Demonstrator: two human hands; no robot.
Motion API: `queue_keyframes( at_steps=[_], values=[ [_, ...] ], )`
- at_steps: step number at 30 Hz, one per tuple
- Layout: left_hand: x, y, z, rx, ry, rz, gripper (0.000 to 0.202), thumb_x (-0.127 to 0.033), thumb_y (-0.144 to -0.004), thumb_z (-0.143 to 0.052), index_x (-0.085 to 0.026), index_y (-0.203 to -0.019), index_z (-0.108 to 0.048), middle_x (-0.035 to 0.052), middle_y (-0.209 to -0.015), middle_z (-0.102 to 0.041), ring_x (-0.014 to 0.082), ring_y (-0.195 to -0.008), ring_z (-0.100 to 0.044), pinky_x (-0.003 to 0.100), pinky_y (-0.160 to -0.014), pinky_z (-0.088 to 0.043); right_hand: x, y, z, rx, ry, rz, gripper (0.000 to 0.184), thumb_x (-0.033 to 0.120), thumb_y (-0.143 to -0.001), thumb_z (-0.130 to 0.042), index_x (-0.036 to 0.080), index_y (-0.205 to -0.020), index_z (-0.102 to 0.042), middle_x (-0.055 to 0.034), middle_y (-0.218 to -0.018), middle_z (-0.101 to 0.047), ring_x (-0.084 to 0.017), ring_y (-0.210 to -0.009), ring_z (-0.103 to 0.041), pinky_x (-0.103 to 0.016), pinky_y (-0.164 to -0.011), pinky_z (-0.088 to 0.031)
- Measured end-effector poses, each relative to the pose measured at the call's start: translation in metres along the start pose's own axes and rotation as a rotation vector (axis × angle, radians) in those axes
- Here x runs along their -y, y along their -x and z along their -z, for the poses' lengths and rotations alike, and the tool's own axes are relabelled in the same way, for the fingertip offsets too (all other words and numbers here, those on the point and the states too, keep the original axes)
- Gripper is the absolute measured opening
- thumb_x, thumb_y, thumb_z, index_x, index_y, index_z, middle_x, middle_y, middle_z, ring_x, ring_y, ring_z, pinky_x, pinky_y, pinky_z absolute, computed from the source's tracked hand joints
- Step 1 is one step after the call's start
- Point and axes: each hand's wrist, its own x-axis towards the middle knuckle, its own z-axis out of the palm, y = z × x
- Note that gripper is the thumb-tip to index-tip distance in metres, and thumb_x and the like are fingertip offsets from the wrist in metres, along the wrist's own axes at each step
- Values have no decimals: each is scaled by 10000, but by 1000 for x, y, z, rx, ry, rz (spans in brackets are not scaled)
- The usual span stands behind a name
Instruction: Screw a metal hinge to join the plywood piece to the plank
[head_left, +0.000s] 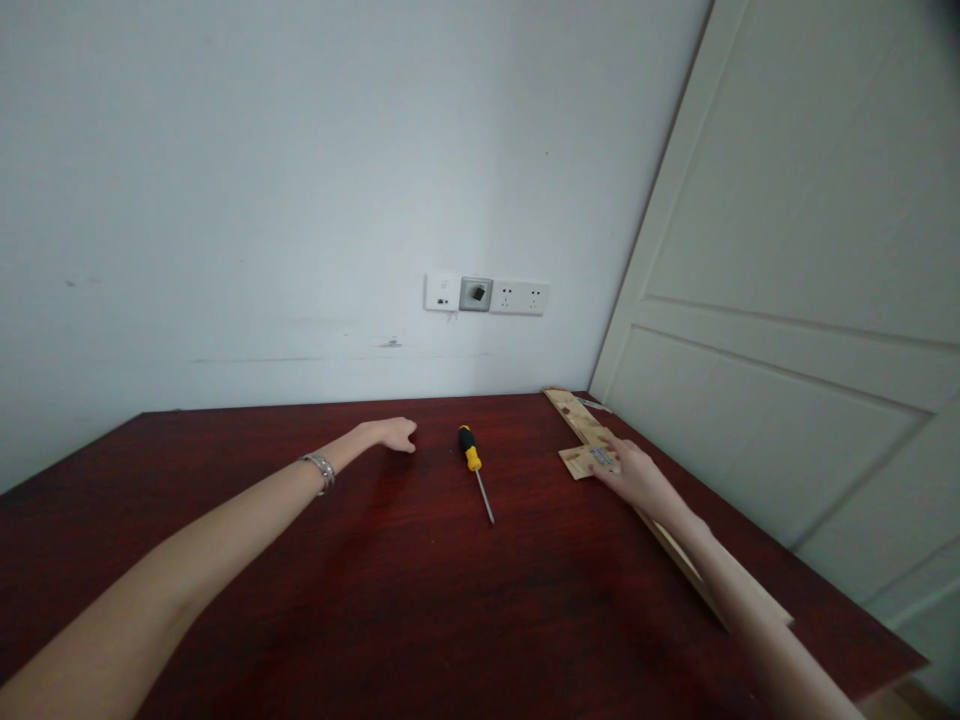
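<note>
My left hand (390,434) reaches far across the dark red table (360,560), fingers curled down onto the top, nothing seen in it; a bracelet (321,468) is on that wrist. A screwdriver (475,472) with a black and yellow handle lies just right of that hand, tip toward me. My right hand (634,475) lies flat with fingers stretched on a long pale wooden board (581,415) along the table's right edge. A small metal piece (602,456) sits on a short wooden piece (579,463) at my fingertips.
A white wall stands behind the table with a row of sockets (487,294). A white panelled door (795,330) runs close along the table's right side. The board stretches back under my right forearm toward the front right corner.
</note>
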Motion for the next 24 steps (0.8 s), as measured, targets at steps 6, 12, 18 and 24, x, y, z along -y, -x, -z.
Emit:
queue_keyframes(
  at_steps=[6,12,18,24],
  values=[
    [-6,0,-5,4,-53,20,387,-313,-795,-554,-53,-1070,-638,179,-1084,-668,236,-919,-657,270,-757,-498,127,-14,-48,256,-76,43,421,472,-804,-562,126,-1011,-680,-138,-935,-709,-247,-914,-664,-280,-766,-457],
    [-6,-4,-21,-24,-80,25,380,-333,-835,-506,-46,-1024,-668,200,-1056,-675,254,-936,-663,288,-791,-503,175,-39,-94,290,-2,-58,501,532,-736,-607,91,-960,-686,-217,-991,-687,-325,-932,-665,-329,-733,-480],
    [-5,-5,-27,-60,-87,32,409,-353,-844,-497,-41,-1051,-663,216,-1087,-662,273,-975,-655,308,-822,-501,176,-51,-113,302,-13,-72,383,377,-690,-630,103,-949,-695,-198,-968,-701,-306,-891,-679,-298,-676,-480],
    [-10,-2,-27,-71,-83,40,385,-331,-841,-487,-46,-1006,-686,216,-1063,-672,276,-956,-663,311,-816,-506,147,-86,-105,273,-23,-94,378,442,-724,-590,137,-911,-711,-151,-950,-717,-251,-866,-684,-244,-665,-455]
  ],
)
